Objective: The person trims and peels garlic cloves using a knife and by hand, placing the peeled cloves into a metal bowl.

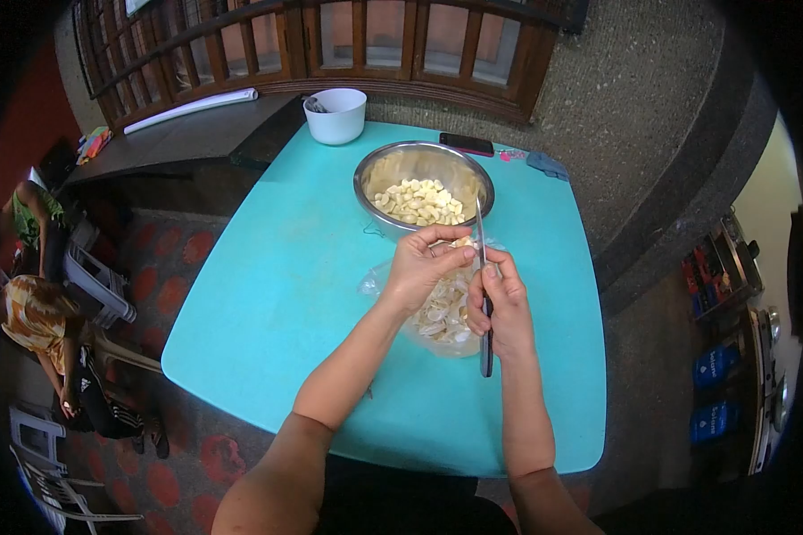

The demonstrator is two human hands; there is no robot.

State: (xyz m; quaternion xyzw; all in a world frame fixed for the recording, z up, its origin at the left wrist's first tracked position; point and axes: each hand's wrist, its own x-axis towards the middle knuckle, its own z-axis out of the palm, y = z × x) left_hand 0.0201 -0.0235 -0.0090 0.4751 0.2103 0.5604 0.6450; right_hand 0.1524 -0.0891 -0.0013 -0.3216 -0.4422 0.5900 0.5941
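Note:
My right hand (505, 299) is wrapped round the dark handle of a knife (482, 234), whose blade points up and away from me. Pinched in my left hand (426, 267) is a small pale clove-like piece (464, 242), right beside the blade; the fingers partly cover it. Below both hands lies a clear plastic bag (449, 346) with whitish peelings (443, 312) in it. Just beyond my hands stands a steel bowl (362, 189), partly filled with cream-coloured pieces (419, 201).
The turquoise table (268, 259) carries a white bowl (337, 118) at the back left, a phone (467, 144) and a blue-grey cloth (547, 166) at the back. Two people sit at the left, one in a patterned shirt (40, 314), near plastic chairs (98, 281). A wall stands behind.

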